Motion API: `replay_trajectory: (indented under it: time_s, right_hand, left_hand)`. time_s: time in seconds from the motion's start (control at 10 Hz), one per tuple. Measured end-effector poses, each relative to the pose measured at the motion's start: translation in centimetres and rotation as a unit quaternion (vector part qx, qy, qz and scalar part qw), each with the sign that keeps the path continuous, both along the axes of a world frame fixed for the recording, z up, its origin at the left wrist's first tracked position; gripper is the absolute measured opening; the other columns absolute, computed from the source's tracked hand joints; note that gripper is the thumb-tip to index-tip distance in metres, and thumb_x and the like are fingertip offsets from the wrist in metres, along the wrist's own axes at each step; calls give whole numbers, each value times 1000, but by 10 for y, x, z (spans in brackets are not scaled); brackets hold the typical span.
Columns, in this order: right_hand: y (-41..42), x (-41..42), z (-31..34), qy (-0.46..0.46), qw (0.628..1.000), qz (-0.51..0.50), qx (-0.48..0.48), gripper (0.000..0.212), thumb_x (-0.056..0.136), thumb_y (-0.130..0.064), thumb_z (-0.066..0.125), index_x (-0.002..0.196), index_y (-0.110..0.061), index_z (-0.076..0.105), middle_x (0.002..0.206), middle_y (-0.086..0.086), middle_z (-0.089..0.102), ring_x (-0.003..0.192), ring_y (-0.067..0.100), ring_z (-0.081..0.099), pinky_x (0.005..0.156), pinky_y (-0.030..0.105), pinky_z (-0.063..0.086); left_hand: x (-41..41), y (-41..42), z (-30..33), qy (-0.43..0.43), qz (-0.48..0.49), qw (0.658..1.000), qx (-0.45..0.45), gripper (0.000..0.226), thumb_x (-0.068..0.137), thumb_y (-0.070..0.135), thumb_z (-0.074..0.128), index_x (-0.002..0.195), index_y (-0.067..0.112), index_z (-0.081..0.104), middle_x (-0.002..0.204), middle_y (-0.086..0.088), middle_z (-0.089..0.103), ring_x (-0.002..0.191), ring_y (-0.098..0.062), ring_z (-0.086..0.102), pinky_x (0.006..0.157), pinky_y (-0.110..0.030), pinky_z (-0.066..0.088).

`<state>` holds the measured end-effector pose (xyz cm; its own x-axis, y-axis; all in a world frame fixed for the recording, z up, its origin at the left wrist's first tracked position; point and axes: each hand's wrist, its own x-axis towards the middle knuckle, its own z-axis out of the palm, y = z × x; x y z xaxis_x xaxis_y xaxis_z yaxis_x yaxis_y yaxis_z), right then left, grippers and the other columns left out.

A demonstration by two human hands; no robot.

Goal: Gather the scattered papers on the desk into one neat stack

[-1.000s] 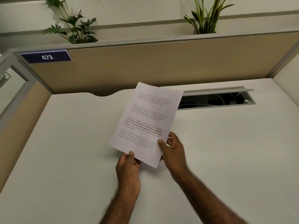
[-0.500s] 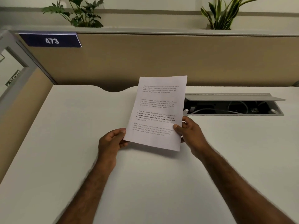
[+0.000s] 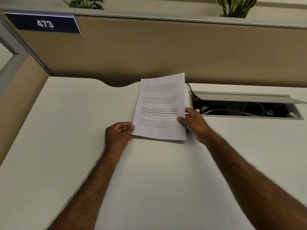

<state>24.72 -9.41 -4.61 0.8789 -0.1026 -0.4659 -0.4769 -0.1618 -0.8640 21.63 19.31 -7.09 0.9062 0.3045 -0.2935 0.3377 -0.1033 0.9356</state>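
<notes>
A white stack of papers (image 3: 162, 105) with printed paragraphs stands nearly upright on its bottom edge, which rests on or just above the white desk (image 3: 66, 146) near the middle. My left hand (image 3: 118, 135) grips its lower left corner. My right hand (image 3: 193, 123) holds its right edge, thumb on the front. No other loose sheets show on the desk. How many sheets the stack holds I cannot tell.
An open cable tray (image 3: 245, 105) with wires is set into the desk just right of the papers. A tan partition (image 3: 166, 50) with a blue "473" sign (image 3: 44, 24) rises behind the desk, plants on top. A side panel closes the left.
Both arms have stretched forward, carrying the papers away from me toward the back of the desk. The tilted stack has turned straight and upright, and its bottom edge has come down to the desk.
</notes>
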Motion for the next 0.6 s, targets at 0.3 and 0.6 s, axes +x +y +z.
replay_trajectory:
  time_s: [0.3, 0.6]
  right_hand:
    - [-8, 13, 7, 64, 996, 47, -50, 30, 104, -25, 71, 132, -16, 67, 107, 1, 82, 77, 22, 83, 56, 34, 66]
    - [-25, -19, 25, 49, 985, 46, -156, 51, 104, -39, 69, 146, -13, 57, 117, 14, 77, 96, 30, 78, 74, 43, 68]
  left_hand:
    - [3, -3, -3, 25, 8, 998, 57, 16, 86, 8, 81, 102, 6, 80, 82, -9, 79, 58, -21, 70, 52, -19, 59]
    - [-9, -5, 20, 53, -23, 964, 258, 31, 87, 39, 77, 72, 12, 80, 68, 7, 75, 71, -21, 70, 70, -26, 49]
